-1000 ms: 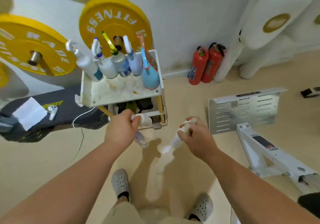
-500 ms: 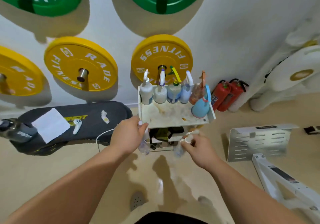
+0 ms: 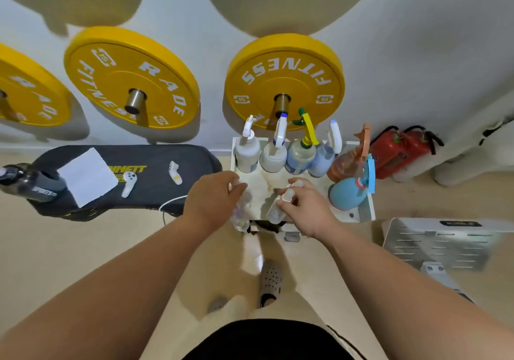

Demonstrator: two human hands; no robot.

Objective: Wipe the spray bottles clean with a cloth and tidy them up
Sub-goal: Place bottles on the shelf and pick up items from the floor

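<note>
My left hand (image 3: 212, 199) grips a small clear spray bottle (image 3: 241, 215) by its top, over the front left of the white shelf (image 3: 358, 215). A second small clear bottle (image 3: 275, 211) hangs from my right hand (image 3: 304, 206), whose fingers curl round its white cap. Both bottles hang just above the shelf's stained top. Along the back of the shelf stand several spray bottles: a white one (image 3: 247, 152), a white one with a blue nozzle (image 3: 274, 155), a pale blue one with a yellow trigger (image 3: 300, 155) and an orange one (image 3: 346, 165). A light blue bottle (image 3: 346, 194) stands at the right. A white cloth (image 3: 87, 177) lies on the black bench.
A black bench (image 3: 155, 187) at the left carries two white controllers (image 3: 129, 183) and a dark water bottle (image 3: 26, 183). Yellow weight plates (image 3: 130, 78) hang on the wall behind. Red fire extinguishers (image 3: 400, 151) stand right of the shelf, a white metal frame (image 3: 436, 244) at lower right.
Both hands have carried the two small bottles up and forward, from in front of the shelf's lower level to over its top. The camera has tilted up and come closer.
</note>
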